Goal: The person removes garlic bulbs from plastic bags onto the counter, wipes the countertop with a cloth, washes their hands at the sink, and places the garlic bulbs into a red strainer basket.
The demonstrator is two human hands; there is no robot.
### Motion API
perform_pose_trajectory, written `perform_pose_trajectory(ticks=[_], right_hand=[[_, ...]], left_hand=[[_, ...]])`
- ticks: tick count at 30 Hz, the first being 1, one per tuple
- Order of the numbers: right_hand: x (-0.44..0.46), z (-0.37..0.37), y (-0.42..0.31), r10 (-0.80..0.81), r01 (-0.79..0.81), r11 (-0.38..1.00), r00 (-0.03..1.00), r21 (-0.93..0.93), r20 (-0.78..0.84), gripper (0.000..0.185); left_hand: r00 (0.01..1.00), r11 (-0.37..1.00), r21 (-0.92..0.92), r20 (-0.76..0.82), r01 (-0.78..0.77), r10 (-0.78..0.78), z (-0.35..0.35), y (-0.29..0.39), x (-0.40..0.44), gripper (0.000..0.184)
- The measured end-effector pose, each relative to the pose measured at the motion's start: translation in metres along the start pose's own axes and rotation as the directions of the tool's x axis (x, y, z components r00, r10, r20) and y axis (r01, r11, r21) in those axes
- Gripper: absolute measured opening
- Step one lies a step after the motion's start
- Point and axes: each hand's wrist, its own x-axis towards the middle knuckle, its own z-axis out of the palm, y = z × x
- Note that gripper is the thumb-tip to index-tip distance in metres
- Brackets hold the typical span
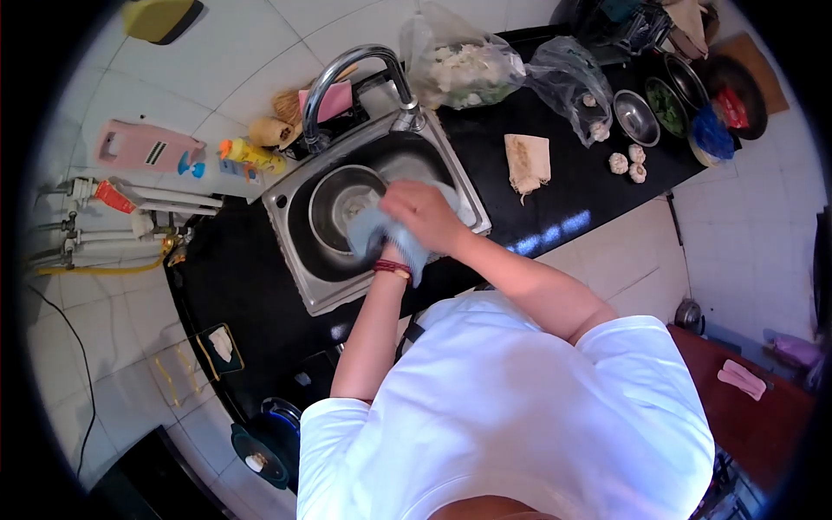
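Over the sink (308, 290), a light blue cloth (368, 227) is draped around my left hand (393, 252), whose fingers are hidden beneath it. A red bracelet (392, 269) circles that wrist. My right hand (420, 212) is closed on the same cloth, pressed against the left hand. Below them in the basin stands a round metal pot (334, 195), partly covered by the cloth, with something pale inside that I cannot make out. The curved chrome faucet (347, 59) arches above the basin's far side.
A folded beige cloth (528, 163) lies right of the sink. Farther along the black counter (485, 130) are plastic bags (464, 69), garlic bulbs (637, 165) and a metal bowl (636, 118). A yellow bottle (258, 156) stands at the sink's left, near wall pipes (113, 236).
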Motion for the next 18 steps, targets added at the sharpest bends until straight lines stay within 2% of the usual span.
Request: perform_pose_trajectory(ticks=[1,2,3,4,5,6,7,8,9,10,11,12,13,14,15,17,18], right_hand=[[0.001,0.0,0.007,0.135,-0.129,0.974,0.991,0.185,-0.023,0.026],[0.006,-0.004,0.008,0.325,-0.266,0.816,0.945,0.513,-0.028,0.025],[0.011,-0.011,0.007,0.491,-0.335,0.539,0.87,0.773,0.035,0.026],[0.012,-0.018,0.005,0.614,-0.33,0.18,0.774,0.927,0.156,0.027],[0.01,-0.025,-0.004,0.593,-0.302,0.165,0.791,0.939,0.15,0.032],[0.008,-0.034,-0.019,0.573,-0.274,0.15,0.807,0.95,0.142,0.036],[0.007,-0.041,-0.033,0.55,-0.246,0.138,0.825,0.959,0.133,0.042],[0.007,-0.043,-0.049,0.484,-0.214,0.285,0.873,0.934,0.052,0.043],[0.005,-0.045,-0.064,0.406,-0.17,0.424,0.914,0.889,-0.019,0.045],[0.011,-0.041,-0.053,0.162,-0.081,0.287,0.986,0.955,0.036,0.044],[0.016,-0.037,-0.042,-0.113,-0.081,0.095,0.989,0.992,0.091,0.044],[0.024,-0.034,-0.043,-0.36,-0.169,-0.058,0.923,0.984,0.137,0.045],[0.016,-0.018,-0.048,-0.136,-0.097,0.05,0.985,0.994,0.103,0.044],[0.007,-0.003,-0.065,0.091,-0.05,0.171,0.995,0.984,0.035,0.044],[0.001,0.007,-0.075,0.301,-0.026,0.297,0.951,0.954,-0.068,0.043],[-0.008,0.014,-0.074,0.354,-0.081,0.311,0.934,0.947,-0.037,0.042],[-0.011,0.017,-0.068,0.378,-0.107,0.321,0.926,0.941,-0.024,0.042]], left_hand=[[1.0,0.984,0.18,0.007,-0.002,0.001,0.005,0.003,-0.002,0.025],[1.0,0.91,0.414,0.023,-0.01,0.001,0.016,0.027,-0.006,0.024],[0.998,0.771,0.636,0.061,-0.04,0.001,0.026,0.061,-0.013,0.023],[0.991,0.609,0.786,0.132,-0.103,-0.003,0.036,0.104,-0.019,0.022],[0.972,0.477,0.854,0.236,-0.206,-0.003,0.045,0.155,-0.026,0.022],[0.948,0.406,0.866,0.317,-0.292,0.004,0.049,0.196,-0.037,0.022],[0.922,0.407,0.836,0.385,-0.368,0.043,0.052,0.232,-0.044,0.022],[0.912,0.52,0.759,0.397,-0.391,0.106,0.054,0.256,-0.046,0.023],[0.928,0.739,0.588,0.345,-0.329,0.138,0.054,0.256,-0.042,0.022],[0.941,0.906,0.329,0.291,-0.266,0.17,0.054,0.257,-0.037,0.022],[0.951,0.974,0.056,0.237,-0.22,0.201,0.054,0.257,-0.033,0.021],[0.969,0.969,-0.175,0.141,-0.176,0.201,0.057,0.249,-0.02,0.02],[0.985,0.94,-0.308,0.035,-0.147,0.166,0.059,0.237,-0.005,0.019],[0.99,0.91,-0.391,-0.03,-0.136,0.135,0.059,0.227,0.007,0.019],[0.991,0.887,-0.441,-0.075,-0.137,0.115,0.059,0.219,0.016,0.018],[0.982,0.862,-0.476,-0.158,-0.171,0.108,0.065,0.208,0.023,0.016],[0.97,0.876,-0.432,-0.2,-0.216,0.14,0.07,0.208,0.023,0.015]])
